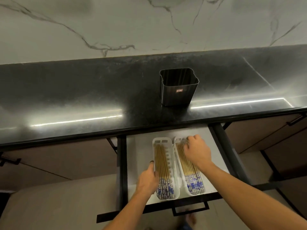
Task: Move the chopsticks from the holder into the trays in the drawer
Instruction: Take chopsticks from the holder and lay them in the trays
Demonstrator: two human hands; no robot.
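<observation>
A dark metal holder (177,90) stands on the black counter, and I see nothing inside it. Below it the drawer (139,155) is pulled out. Two white trays lie side by side in it. The left tray (171,163) holds several wooden chopsticks (162,163) with blue-and-white patterned ends. My left hand (147,181) grips that tray's left rim. The right tray (178,156) holds more of the same chopsticks (189,170). My right hand (196,151) lies over their far tips with curled fingers, covering the tray's far end.
The black counter (83,97) runs across the view under a marble wall. Dark drawer rails flank the drawer, whose black handle (189,209) sits at its front. Closed cabinet fronts lie left and right. White drawer floor shows left of the trays.
</observation>
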